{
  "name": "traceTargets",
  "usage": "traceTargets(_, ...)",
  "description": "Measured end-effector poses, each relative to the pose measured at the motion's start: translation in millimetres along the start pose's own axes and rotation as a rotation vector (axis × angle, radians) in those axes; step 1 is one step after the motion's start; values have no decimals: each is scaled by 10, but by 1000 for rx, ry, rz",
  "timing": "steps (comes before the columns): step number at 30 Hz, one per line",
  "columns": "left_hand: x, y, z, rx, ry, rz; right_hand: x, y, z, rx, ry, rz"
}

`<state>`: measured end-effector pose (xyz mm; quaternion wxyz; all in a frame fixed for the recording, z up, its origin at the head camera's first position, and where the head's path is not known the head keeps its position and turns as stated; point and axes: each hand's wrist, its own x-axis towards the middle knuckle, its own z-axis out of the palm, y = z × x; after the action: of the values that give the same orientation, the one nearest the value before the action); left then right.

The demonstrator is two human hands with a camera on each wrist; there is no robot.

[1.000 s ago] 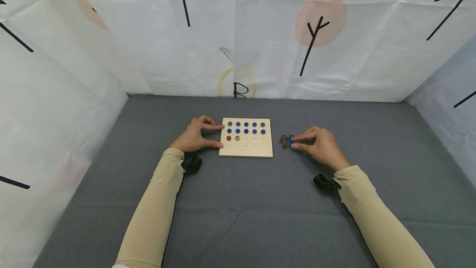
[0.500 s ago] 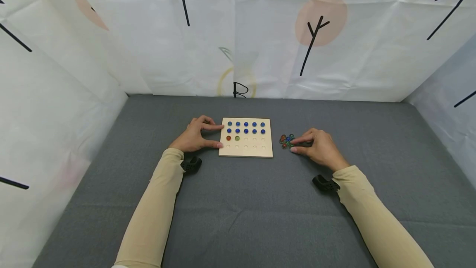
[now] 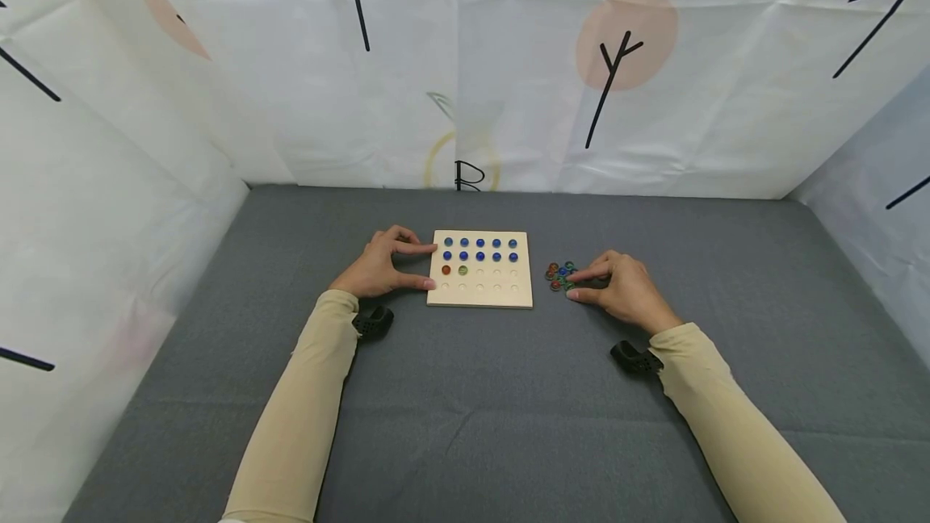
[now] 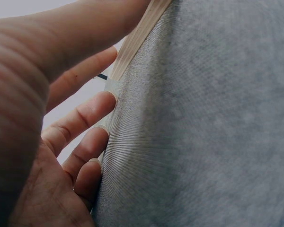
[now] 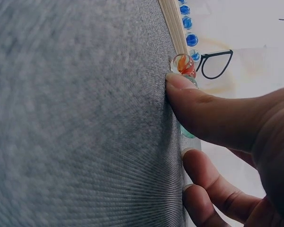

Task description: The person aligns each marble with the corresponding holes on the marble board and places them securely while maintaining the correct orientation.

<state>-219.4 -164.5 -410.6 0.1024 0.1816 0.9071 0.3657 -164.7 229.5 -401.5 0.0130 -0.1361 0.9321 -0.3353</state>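
A pale wooden board (image 3: pixel 479 297) with rows of round hollows lies on the grey cloth. Blue marbles (image 3: pixel 480 257) fill its two far rows. A red marble (image 3: pixel 446 270) and a yellow-green marble (image 3: pixel 462 270) sit in the third row. My left hand (image 3: pixel 378 265) rests its thumb and index fingertips on the board's left edge, fingers extended. To the board's right, my right hand (image 3: pixel 625 289) has thumb and index finger around a green marble (image 5: pixel 189 131) at the loose cluster. An orange-swirled clear marble (image 5: pixel 181 63) sits beside the thumb in the right wrist view.
The loose marbles (image 3: pixel 554 268), red, blue and green, lie close together to the right of the board. Grey cloth (image 3: pixel 465 410) covers the table. A white printed curtain (image 3: pixel 349 119) stands along the back and sides.
My right hand has shifted slightly left and nearer to me at the loose marbles, then stayed in place. My left hand and the board have not visibly moved.
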Motion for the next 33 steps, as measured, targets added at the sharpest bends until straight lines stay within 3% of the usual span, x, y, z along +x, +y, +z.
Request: traceTargets(33,3,1,6,15,3,5,3,-73,-36,-19,30,-4)
